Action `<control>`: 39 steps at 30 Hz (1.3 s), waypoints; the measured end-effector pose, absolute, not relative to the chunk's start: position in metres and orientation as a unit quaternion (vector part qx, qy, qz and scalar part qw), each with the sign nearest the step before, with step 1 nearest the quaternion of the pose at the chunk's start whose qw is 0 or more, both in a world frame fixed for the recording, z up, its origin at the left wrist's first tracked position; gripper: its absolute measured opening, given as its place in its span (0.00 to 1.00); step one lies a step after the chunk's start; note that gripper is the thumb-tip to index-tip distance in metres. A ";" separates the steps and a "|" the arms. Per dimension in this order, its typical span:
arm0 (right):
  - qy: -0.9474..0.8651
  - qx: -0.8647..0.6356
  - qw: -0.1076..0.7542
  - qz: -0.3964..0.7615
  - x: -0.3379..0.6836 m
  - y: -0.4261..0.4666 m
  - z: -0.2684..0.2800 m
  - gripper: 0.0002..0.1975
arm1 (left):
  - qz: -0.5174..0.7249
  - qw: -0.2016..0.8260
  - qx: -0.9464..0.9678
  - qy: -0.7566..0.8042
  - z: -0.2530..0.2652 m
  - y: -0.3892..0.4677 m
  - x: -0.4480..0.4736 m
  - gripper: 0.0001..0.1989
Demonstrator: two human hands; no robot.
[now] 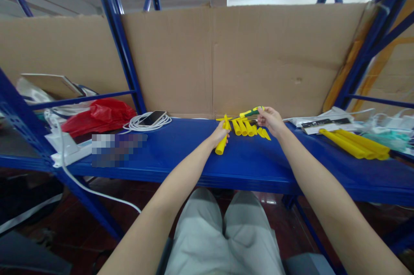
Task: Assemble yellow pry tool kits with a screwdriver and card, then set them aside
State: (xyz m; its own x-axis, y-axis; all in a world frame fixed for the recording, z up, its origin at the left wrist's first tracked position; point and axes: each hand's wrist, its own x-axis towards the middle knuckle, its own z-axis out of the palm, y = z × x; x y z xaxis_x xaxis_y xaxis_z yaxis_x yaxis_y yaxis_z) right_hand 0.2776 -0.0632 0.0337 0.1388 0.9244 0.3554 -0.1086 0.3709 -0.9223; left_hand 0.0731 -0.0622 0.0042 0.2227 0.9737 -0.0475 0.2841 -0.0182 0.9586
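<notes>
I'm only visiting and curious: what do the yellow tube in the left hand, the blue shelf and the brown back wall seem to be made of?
Yellow tube in the left hand: probably plastic, judging by its smooth, even colour and slight sheen. Blue shelf: likely painted metal, with a glossy surface that reflects light. Back wall: corrugated cardboard, matte brown with fold creases and a small dent.

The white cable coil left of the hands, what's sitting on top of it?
A phone lies flat on the white cable coil, screen up. The loops show around its edges, but the phone covers the coil's middle, so what is beneath it cannot be seen.
</notes>
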 end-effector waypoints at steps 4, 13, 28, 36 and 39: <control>-0.513 -0.407 0.646 0.393 0.278 -0.062 0.033 0.22 | 0.357 0.480 0.617 0.511 0.005 -0.063 0.073 0.34; -0.515 -0.414 0.638 0.395 0.278 -0.062 0.034 0.19 | 0.357 0.480 0.618 0.510 0.003 -0.061 0.074 0.33; -0.521 -0.370 0.622 0.452 0.276 -0.069 0.041 0.15 | 0.354 0.480 0.615 0.515 0.005 -0.062 0.073 0.32; -0.523 -0.385 0.629 0.427 0.277 -0.066 0.037 0.21 | 0.353 0.478 0.620 0.513 0.003 -0.061 0.073 0.32; -0.514 -0.397 0.633 0.421 0.277 -0.065 0.036 0.22 | 0.356 0.477 0.621 0.510 0.003 -0.060 0.073 0.32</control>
State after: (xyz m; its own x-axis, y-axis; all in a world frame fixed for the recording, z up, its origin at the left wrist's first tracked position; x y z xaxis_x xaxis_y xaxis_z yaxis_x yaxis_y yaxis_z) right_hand 0.2774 -0.0655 0.0364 0.1175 0.9411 0.3170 -0.1254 0.3307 -0.9354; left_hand 0.0732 -0.0605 0.0026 0.2260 0.9731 -0.0457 0.2944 -0.0235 0.9554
